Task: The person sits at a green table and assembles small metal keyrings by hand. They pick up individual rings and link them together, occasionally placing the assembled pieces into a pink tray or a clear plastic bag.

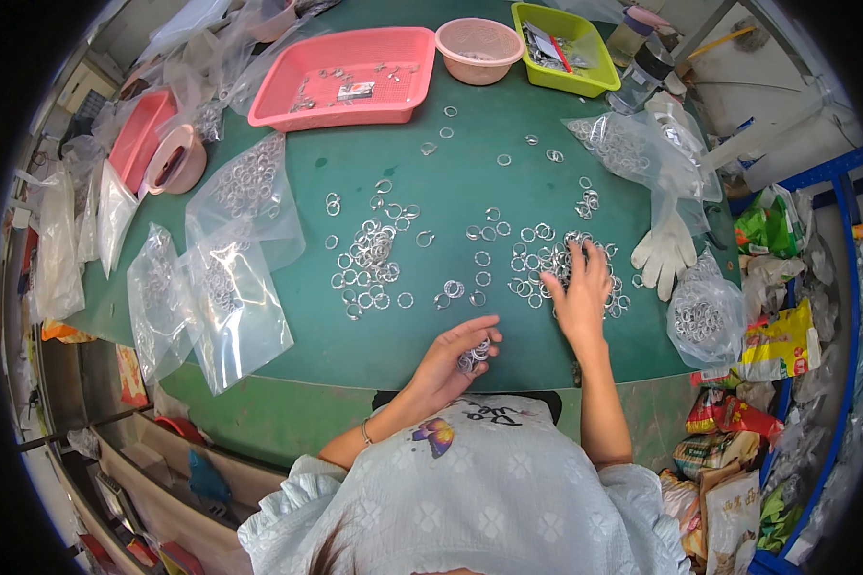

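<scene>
Close to the table's near edge, my left hand is cupped, its fingers curled round several silver metal rings. My right hand rests on a pile of similar rings on the right, fingers spread and fingertips among the rings. Whether a ring sits under those fingertips is hidden. A second heap of rings lies left of centre. Between the two heaps are scattered single rings, and a few more lie farther back on the green table.
At the back stand a pink tray with small metal parts, a pale pink bowl and a green basket. Clear bags of rings lie left. On the right are a white glove and another ring bag.
</scene>
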A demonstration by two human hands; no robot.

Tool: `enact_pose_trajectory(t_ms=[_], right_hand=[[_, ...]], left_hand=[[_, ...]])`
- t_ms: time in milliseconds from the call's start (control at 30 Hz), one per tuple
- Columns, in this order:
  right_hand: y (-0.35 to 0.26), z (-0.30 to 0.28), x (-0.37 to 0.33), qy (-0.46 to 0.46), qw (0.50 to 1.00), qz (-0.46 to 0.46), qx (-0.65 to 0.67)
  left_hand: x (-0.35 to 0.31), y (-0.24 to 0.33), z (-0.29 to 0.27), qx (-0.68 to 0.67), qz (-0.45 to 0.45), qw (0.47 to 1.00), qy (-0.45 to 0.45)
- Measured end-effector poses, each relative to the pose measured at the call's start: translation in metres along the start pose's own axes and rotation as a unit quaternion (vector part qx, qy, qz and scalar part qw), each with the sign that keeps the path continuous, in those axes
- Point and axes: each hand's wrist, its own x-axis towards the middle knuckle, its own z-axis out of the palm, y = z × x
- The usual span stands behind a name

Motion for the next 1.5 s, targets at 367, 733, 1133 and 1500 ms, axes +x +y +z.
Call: enact_pose_trajectory(t_ms=[367, 733, 1133, 1500], right_hand=[[-0.055, 0.01, -0.018, -0.194, 0.934, -0.138, 0.269], [0.0, -0.013, 0.032, 0.066, 0.988, -0.083, 0.11], [-0.011, -0.03, 0.009, 0.005, 0.965, -0.044, 0.257], [-0.018, -0.033, 0.0, -0.022, 0.975, -0.109, 0.191]], left_hand=[[-0.005, -0.001, 0.007, -0.015, -0.026, 0.999, -0.034], [-0.007, 0.001, 0.006, 0.021, -0.048, 0.998, -0.021], [-0.003, -0.001, 0.013, 0.059, -0.042, 0.997, 0.013], [0.002, -0.006, 0.006, 0.009, -0.051, 0.999, -0.003]])
